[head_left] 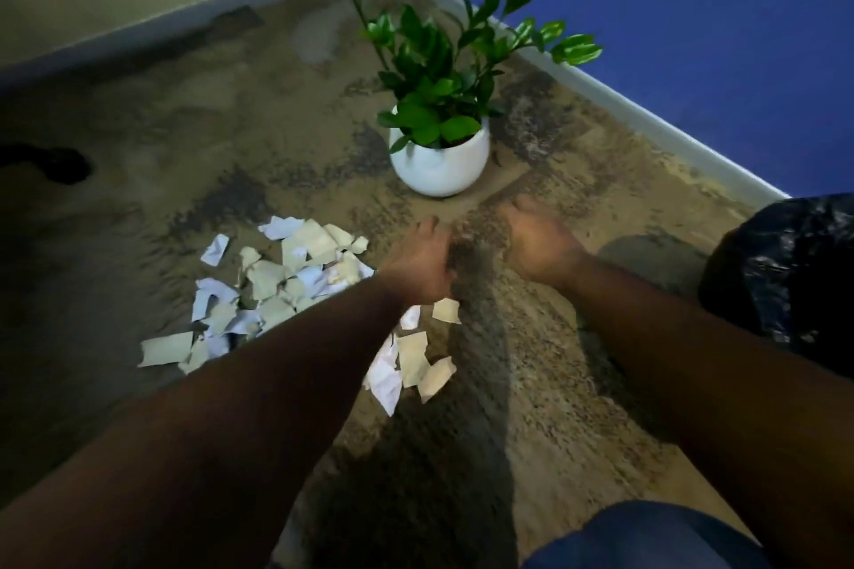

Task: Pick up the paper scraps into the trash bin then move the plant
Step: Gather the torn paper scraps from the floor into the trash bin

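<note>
Two bare forearms reach forward over the mottled brown carpet floor [531, 383]. The left hand [418, 263] hangs at the near edge of the torn white and cream paper scraps [277, 291], probably set to gather; its curled fingers look empty, though blur hides detail. The right hand [536, 240] holds nothing visible. Scraps: one heap, too many to count. Right of it, one black-lined trash bin [795, 273]. Beyond, one leafy green plant in a round white pot [439, 162], cornered.

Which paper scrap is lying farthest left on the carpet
The long beige scrap at the pile's lower-left corner. It lies flat beyond the other paper scraps, a wide strip where the rest are smaller torn bits.
</note>
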A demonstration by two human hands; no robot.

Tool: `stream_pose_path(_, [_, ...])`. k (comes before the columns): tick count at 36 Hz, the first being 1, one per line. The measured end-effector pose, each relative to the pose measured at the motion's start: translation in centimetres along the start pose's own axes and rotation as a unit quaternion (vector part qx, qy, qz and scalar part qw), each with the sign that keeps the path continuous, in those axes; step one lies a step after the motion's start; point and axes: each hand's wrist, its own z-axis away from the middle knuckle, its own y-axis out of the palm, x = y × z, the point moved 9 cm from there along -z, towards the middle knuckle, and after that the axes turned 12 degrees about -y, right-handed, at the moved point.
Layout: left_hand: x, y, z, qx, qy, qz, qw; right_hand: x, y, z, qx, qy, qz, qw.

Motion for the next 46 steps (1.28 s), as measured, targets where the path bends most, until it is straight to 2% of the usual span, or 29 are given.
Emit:
stream_pose_path(5, [4.2, 1.6, -1.4, 0.042, -0.026, -0.015, 0.999, 1.8, 2.7, -3.7, 0.091, -0.022, 0.004, 0.996])
stream_pose_path(9, [5.4, 3.4, -2.4, 0.061, -0.046, -0.045, 0.996, 2.7, 5.9, -5.8, 0.14, -0.013, 0.011, 0.99])
stream_pose_path(14, [7.1, 5.4, -3.0, 0.068, -0.069, -0.05, 0.994, 4.4, 10.6, -6.8, 0.19, -0.06, -0.008, 0.98])
stream_pose_path(17, [8.1, 6.2, -3.2, 0.064, -0.079, -0.057, 0.993, 4.3, 13.3, -6.9, 0.212, -0.09, 0.05, 0.972])
stream_pose_path(21, [8.4, 6.6, -3.5, 0.048, -0.074, -0.141, 0.986, 4.1, 14.6, -7.4, 0.212, -0.088, 0.078, 0.97])
stream_pose_path(27, [9.1, 8.0, -3.3, 0.082, -0.098, -0.138, 0.982, 4.9, 15.6, -7.5, 0.231, -0.123, 0.141, 0.955])
stream_pose_path(31, [9.2, 8.6, -3.1, 0.083, -0.102, -0.145, 0.981, 4.9, 16.2, -7.8, 0.244, -0.114, 0.171, 0.948])
stream_pose_path(37, [8.6, 8.3, -3.4, 0.047, -0.082, -0.109, 0.99, 4.3, 17.3, -8.4, 0.248, -0.1, 0.132, 0.955])
stream_pose_path(46, [7.8, 8.9, -3.7, 0.085, -0.05, -0.078, 0.992, 5.1, 16.4, -7.4, 0.152, -0.15, 0.023, 0.977])
